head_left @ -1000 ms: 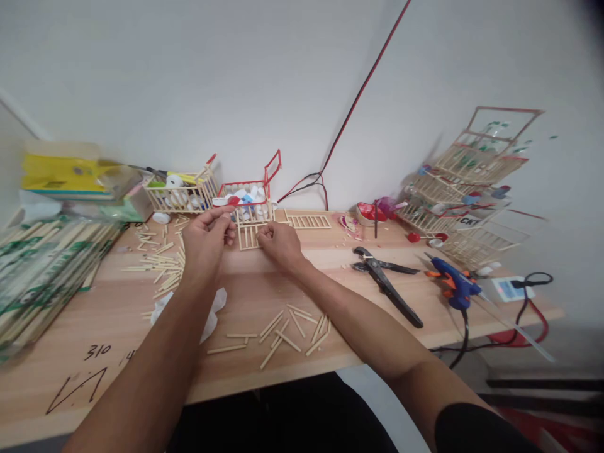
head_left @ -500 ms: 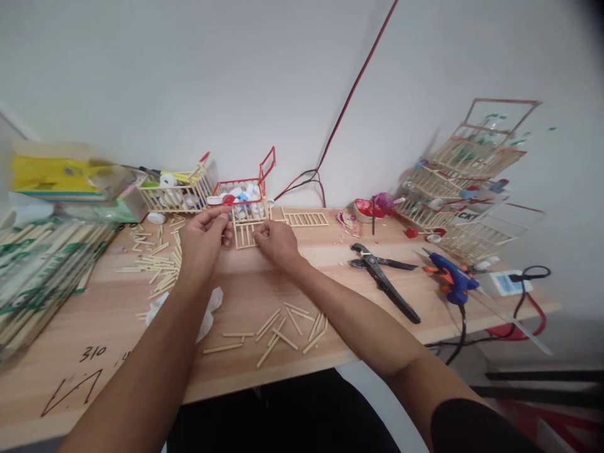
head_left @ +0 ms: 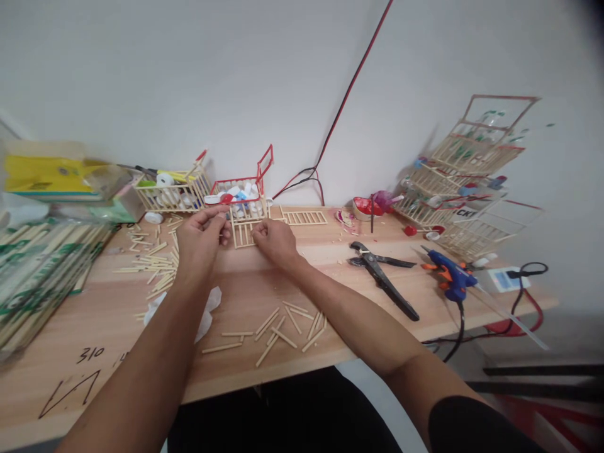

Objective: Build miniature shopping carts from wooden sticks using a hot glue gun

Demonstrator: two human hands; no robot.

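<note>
A small ladder-like frame of wooden sticks is at the middle back of the table. My right hand pinches its right side between thumb and curled fingers. My left hand is at the frame's left side, thumb and fingers pressed together; anything in them is too small or hidden to tell. Just behind stands a red-rimmed stick basket holding white bottle caps. A second flat stick frame lies to the right of my right hand.
Loose cut sticks lie left, others in front. Black pliers and a blue glue gun lie right, beneath stacked stick baskets. Wrapped stick bundles fill the left. A filled stick basket stands at the back.
The whole view has shifted slightly. Both hands stay almost in place at the small stick frame; nothing is visibly taken up or let go.
</note>
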